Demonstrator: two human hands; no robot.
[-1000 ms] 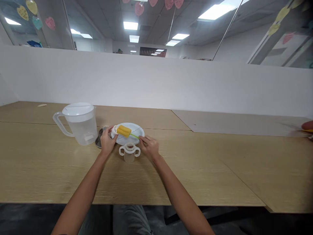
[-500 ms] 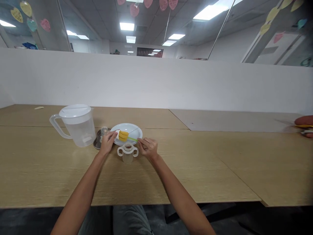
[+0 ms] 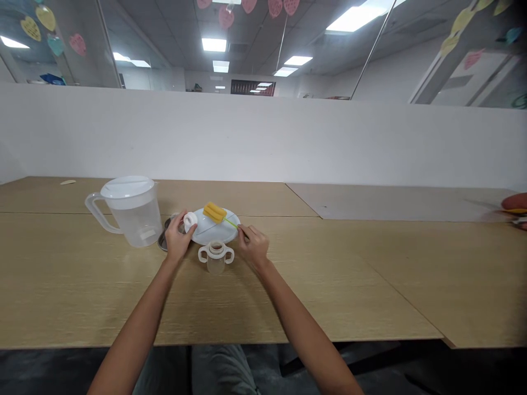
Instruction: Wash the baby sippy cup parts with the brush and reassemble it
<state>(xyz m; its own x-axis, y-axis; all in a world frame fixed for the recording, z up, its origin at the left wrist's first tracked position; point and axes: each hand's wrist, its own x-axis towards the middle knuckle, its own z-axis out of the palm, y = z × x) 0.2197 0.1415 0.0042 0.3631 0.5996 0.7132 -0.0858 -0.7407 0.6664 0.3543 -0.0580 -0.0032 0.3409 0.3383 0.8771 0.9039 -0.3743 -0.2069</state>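
Pinched in my left hand (image 3: pixel 178 237) is a white ring-shaped bottle collar (image 3: pixel 190 220), its opening facing to the right. My right hand (image 3: pixel 252 244) grips the thin green handle of a bottle brush (image 3: pixel 214 212) with a yellow sponge head. The sponge is apart from the collar, over the white plate (image 3: pixel 216 235). In front of the plate a clear baby bottle (image 3: pixel 216 258) with two white side handles stands upright and uncapped. Behind my left hand, a dark metal tray (image 3: pixel 163 235) shows in part, with a small clear piece on it mostly hidden.
A clear plastic pitcher (image 3: pixel 135 211) with a white lid stands left of the tray. A small pale flat piece (image 3: pixel 68 182) lies at the back left. Something reddish and yellow (image 3: pixel 514 203) sits at the far right edge. A white partition (image 3: pixel 263 137) rises behind the table.
The yellow sponge head has come out of the white collar and moved up and right. My left hand has turned the collar so its opening shows.
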